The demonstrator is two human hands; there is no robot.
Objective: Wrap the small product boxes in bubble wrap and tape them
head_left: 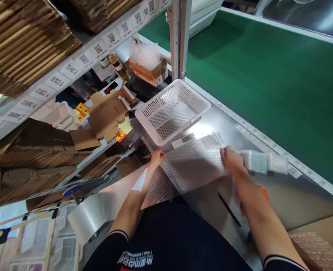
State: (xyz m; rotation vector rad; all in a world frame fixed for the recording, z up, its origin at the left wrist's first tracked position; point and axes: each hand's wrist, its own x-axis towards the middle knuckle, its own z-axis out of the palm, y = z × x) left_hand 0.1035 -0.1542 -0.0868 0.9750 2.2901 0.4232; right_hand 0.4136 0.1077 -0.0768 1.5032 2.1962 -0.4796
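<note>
A sheet of clear bubble wrap [193, 162] stretches between my two hands over the metal table. My left hand [156, 158] is closed on its left part, close to the basket's near corner. At the sheet's right edge, my right hand [232, 160] grips it with bent fingers. From my left hand the wrap runs down to a roll [89, 216] on a holder at the lower left. Just beyond the sheet sits a white plastic basket [158, 137]. A small labelled packet [183, 140] lies between basket and wrap, partly covered.
Bubble-wrapped packages [255, 162] lie right of my right hand. A green conveyor belt [268, 86] runs along the far right. A thin black tool [229, 209] lies near my body. Shelves of flat cardboard [28, 45], a keyboard [142, 89] and an opened carton [106, 114] stand left.
</note>
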